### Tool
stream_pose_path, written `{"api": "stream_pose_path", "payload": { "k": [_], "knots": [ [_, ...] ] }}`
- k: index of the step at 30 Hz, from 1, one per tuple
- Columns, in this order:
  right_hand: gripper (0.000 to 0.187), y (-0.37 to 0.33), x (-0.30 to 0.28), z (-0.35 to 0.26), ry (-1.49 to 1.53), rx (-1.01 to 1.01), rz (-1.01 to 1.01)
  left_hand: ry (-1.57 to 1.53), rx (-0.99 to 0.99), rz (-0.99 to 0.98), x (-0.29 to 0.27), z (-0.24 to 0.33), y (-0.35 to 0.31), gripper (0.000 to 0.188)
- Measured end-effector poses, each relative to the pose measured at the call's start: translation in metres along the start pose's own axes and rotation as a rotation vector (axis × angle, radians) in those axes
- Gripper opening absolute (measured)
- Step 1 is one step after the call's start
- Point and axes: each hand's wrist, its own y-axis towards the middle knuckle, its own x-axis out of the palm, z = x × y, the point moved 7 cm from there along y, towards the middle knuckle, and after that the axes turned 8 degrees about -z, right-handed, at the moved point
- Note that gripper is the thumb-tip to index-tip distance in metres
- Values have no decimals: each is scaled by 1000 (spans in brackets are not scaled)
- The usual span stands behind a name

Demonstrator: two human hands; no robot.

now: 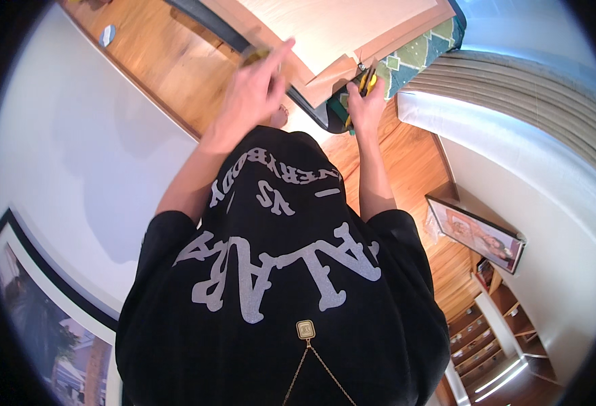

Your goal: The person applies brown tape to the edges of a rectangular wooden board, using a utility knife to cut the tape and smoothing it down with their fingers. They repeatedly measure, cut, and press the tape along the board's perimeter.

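Wooden flooring (176,74) lies under stacked cardboard sheets (338,30); the left hand (254,95) presses half-curled on their edge, while the right hand (365,101) grips a yellow-handled cutter (368,81).

a lived-in room of a home. warm wooden floor (169,64) runs under a bed with a green patterned cover (423,51); right of the bed hang pale pleated curtains (514,88), and further right a framed picture (477,233) leans on the white wall above wooden shelves (480,331).

cardboard sheets (338,30) on patterned bed (423,51)
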Motion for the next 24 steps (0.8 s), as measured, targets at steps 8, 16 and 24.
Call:
{"api": "stream_pose_path", "payload": {
  "k": [8,16,24],
  "knots": [
    [48,27,-5,-27,-56,-41,156,579,337,183,9,5,65,43],
    [59,26,-5,-34,-41,41,214,138,329,-238,74,-21,8,17],
    [53,7,14,-27,-19,167,205,195,340,-332,76,-20,13,16]
  ]
}}
